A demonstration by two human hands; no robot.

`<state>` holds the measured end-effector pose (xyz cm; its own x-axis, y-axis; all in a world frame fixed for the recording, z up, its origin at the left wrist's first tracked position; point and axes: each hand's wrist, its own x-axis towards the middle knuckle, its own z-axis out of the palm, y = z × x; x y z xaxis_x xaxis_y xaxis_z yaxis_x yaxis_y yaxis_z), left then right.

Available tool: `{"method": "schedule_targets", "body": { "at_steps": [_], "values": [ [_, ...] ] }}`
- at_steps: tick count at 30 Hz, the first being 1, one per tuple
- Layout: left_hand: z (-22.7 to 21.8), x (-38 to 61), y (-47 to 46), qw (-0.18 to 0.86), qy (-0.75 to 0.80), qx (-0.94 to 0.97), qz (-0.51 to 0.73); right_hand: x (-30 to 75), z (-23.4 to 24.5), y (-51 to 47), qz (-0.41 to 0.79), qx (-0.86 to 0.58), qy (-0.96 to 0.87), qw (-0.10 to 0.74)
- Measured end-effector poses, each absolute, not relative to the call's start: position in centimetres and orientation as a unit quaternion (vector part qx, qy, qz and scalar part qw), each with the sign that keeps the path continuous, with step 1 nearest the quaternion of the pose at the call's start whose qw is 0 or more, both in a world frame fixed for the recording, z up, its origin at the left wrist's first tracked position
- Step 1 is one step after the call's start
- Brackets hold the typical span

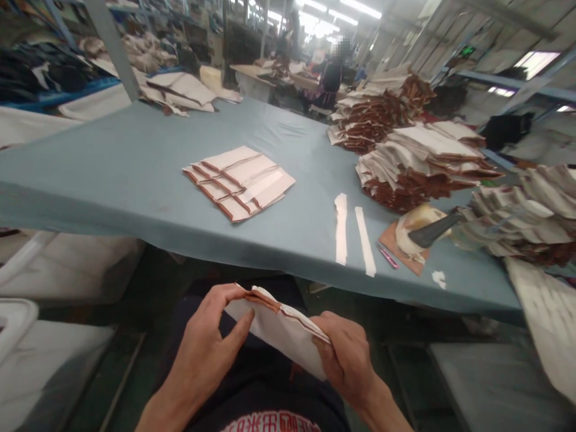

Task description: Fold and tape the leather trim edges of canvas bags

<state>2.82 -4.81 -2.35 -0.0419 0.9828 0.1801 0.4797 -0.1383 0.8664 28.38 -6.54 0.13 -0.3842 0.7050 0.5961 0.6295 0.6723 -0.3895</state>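
Below, both hands [211,342] [346,360] gripping folded pieces [279,327], table [135,168] beyond

Red characters [270,422] edged in white are printed on the dark garment [252,384] at the near edge, but only their tops are shown and they cannot be read. A green lit sign [467,52] is seen far right; its wording cannot be made out.

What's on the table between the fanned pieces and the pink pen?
Two white strips, side by side on the blue table, lie between the fanned pieces and the pen; the head view shows it.
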Motion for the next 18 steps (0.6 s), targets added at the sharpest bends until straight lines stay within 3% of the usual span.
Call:
{"method": "schedule_targets", "body": {
  "at_steps": [14, 18],
  "values": [
    [-2.0, 3.0, -3.6, 0.258, 0.508, 0.726, 0.385, 28.4, 1.0, -6.9, 0.069, -0.395, -0.843, 0.358],
    [0.3, 3.0, -4.4, 0.350, 0.485, 0.716, 0.361, 28.2, 0.8, -6.1, 0.047, -0.390, -0.860, 0.326]
  ]
}}
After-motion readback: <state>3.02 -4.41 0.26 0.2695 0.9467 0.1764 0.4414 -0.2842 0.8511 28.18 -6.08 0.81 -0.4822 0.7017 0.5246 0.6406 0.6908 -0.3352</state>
